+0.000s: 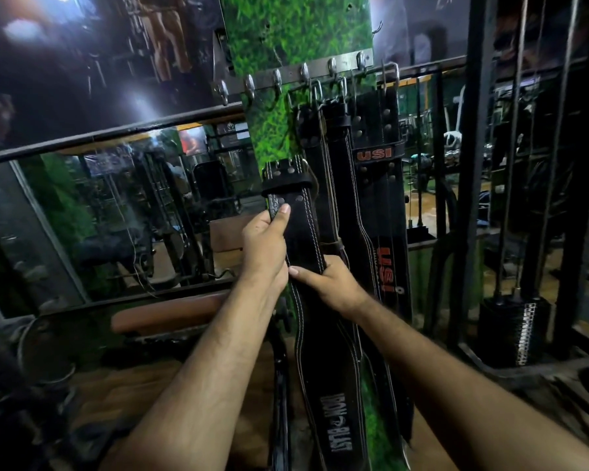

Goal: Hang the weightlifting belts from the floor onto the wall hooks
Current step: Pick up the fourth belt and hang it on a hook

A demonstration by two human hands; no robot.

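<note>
Hands first: two bare ones, both on the same black weightlifting belt (303, 239), which is held upright in front of a green grass-patterned wall panel (296, 28). The left hand (264, 246) wraps its fingers round the belt's left edge just below the keeper loop, with the thumb laid flat up the front of the strap beside two rivets. The right hand (327, 283) grips the belt a little lower, fingers curled round the strap from the right side. Below the hands the belt widens and hangs down toward the bottom of the view, where pale lettering shows on it (too skewed to read with certainty).

A metal hook rail (293, 78) is fixed across the panel above, carrying six hooks that can be counted. The three on the left stand bare; the right-hand ones hold buckles. Three belts seem to hang there already, side by side and touching: a stitched black belt (315, 158), a second dark one (339, 154) just right of it, and a USI-branded belt (381, 212) with red lettering furthest right. The held belt's top sits well below the rail, overlapping the lower left of the hanging ones.

A mirror (133, 205) lies to the left, and a black weight stack (514, 331) stands at the right.
</note>
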